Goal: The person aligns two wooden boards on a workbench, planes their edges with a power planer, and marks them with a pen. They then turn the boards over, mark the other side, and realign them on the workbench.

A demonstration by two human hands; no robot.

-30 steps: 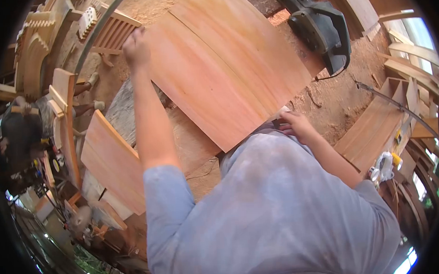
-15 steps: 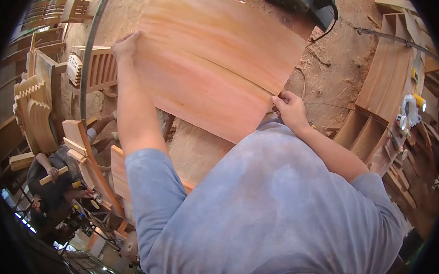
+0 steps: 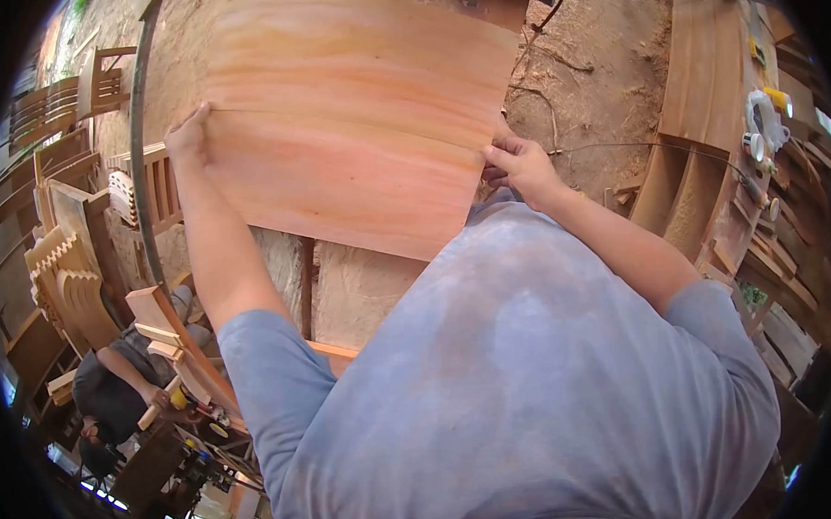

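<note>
I hold one wide wooden panel (image 3: 354,123) up in front of my chest, off the ground, its face turned toward me. It is a pale reddish-orange board with long grain streaks running across it, lighter and yellower toward the top, pinker through the middle. A thin seam line crosses it from my left hand toward the right edge, so it reads as glued-up strips (how many strips, I cannot tell). Its lower edge slants down to a corner just above my grey-blue shirt (image 3: 532,384).

My left hand (image 3: 190,132) clamps the panel's left edge, with the thumb lying on the face and the fingers hidden behind. My right hand (image 3: 515,165) is closed on the right edge, knuckles toward me, fingers curled round the wood.

Below the panel lies sawdust-strewn ground (image 3: 603,84), with one dark cable (image 3: 553,3) trailing across it at the top. To my right one long wooden trough-like rack (image 3: 706,108) runs along the ground; on it I count two small tape rolls (image 3: 755,144), a white bundle (image 3: 763,105) and one yellow item (image 3: 779,95) too small to name. To my left stand stacked slatted chair parts (image 3: 152,183) and notched curved pieces (image 3: 59,266). One other person (image 3: 115,389) crouches low at the left, gripping a short wooden stick (image 3: 158,405).
</note>
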